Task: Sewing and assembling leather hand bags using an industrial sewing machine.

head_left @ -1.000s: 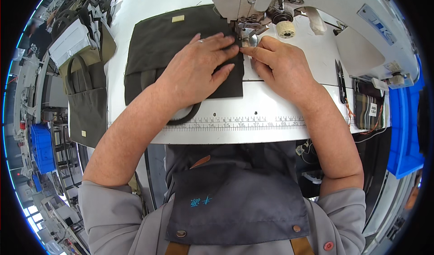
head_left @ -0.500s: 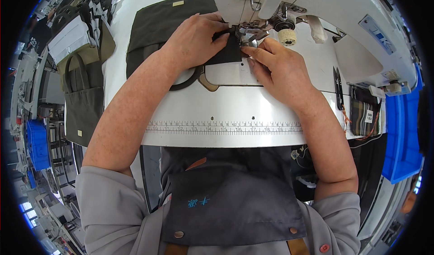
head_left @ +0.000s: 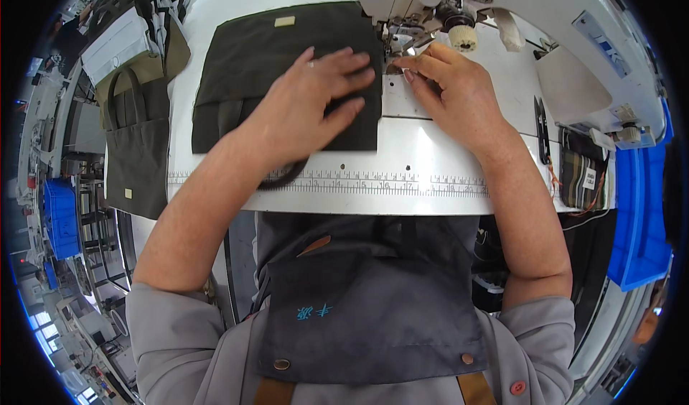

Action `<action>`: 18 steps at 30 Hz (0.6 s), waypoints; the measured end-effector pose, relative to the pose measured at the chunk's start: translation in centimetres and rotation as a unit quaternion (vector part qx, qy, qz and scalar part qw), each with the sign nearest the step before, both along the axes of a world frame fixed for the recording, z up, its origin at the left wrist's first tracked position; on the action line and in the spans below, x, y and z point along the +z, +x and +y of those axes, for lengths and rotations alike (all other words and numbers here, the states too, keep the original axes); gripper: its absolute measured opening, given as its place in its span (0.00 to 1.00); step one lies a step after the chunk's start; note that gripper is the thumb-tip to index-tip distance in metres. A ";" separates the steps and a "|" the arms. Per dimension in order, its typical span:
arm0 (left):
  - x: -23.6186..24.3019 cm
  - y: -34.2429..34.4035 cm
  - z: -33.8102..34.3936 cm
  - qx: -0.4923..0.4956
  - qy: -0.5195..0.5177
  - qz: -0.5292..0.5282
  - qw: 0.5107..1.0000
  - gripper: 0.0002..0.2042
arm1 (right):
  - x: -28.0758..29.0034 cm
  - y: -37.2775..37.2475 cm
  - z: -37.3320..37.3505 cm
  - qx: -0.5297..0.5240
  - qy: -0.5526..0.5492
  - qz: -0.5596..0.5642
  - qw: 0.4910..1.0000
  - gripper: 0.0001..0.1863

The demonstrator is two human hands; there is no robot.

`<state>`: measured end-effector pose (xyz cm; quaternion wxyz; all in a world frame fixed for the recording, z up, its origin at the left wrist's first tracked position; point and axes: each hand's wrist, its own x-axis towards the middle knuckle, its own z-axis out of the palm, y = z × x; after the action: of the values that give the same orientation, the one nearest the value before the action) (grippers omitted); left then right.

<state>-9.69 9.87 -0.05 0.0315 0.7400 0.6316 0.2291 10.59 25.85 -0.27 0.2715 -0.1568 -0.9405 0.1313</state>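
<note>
A dark olive fabric panel (head_left: 237, 60) with a small pale label lies flat on the sewing table, its right edge beside the machine's presser foot (head_left: 393, 42). My left hand (head_left: 316, 103) rests over the panel with its fingers spread, slightly blurred. A dark curved handle (head_left: 283, 177) shows below the left wrist. My right hand (head_left: 463, 92) is just right of the needle area, thumb and forefinger drawn together by the metal parts. What lies between those fingertips, if anything, is too small to make out.
The white sewing machine (head_left: 552, 39) stands over the table's right side. Thread snips (head_left: 542, 132) and a striped pouch (head_left: 580, 168) lie at the right. Stacked olive bag pieces (head_left: 140, 168) hang at the left edge. A ruler strip (head_left: 387, 185) runs along the front edge.
The fabric panel has shifted toward me, its near edge now covering the machine's plate area. My left hand has moved nearer and spread its fingers. My right hand stays close to the needle.
</note>
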 end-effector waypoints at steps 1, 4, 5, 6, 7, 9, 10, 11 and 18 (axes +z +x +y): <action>0.7 0.9 -1.5 -0.016 -0.049 -0.031 0.998 0.22 | -0.1 -0.2 0.2 0.006 0.006 0.003 1.000 0.10; 2.5 3.5 -5.6 -0.041 -0.088 -0.048 0.994 0.32 | -0.1 -0.1 0.4 0.034 0.005 0.019 0.999 0.09; 3.2 4.0 -6.5 -0.038 -0.089 -0.037 0.995 0.36 | -0.1 -0.1 0.5 0.034 0.001 0.016 0.999 0.09; 4.0 4.4 -7.4 -0.039 -0.092 -0.041 0.994 0.36 | -0.2 -0.1 0.5 0.031 -0.003 0.018 0.999 0.09; 5.1 4.6 -8.4 -0.010 -0.087 -0.021 0.996 0.39 | -0.2 0.0 0.5 0.029 -0.005 0.023 0.999 0.09; 5.6 4.3 -10.4 0.019 -0.082 0.001 0.996 0.41 | -0.5 -0.2 0.3 0.026 -0.004 0.025 0.999 0.09; 5.4 4.1 -11.5 0.037 -0.101 0.012 0.994 0.41 | -0.5 -0.3 0.1 0.025 -0.011 0.013 1.000 0.09; 5.2 4.1 -12.4 0.055 -0.120 0.024 0.991 0.41 | -0.5 -0.4 0.0 0.025 -0.019 0.001 1.000 0.09; 4.4 3.5 -16.9 0.125 0.071 0.033 0.989 0.17 | -0.1 -0.3 -0.4 0.047 0.019 -0.001 0.999 0.10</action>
<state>-6.21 -7.07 4.37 -0.0712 0.6625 0.7021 0.2514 10.27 25.48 -0.38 0.2668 -0.1078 -0.9495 0.1252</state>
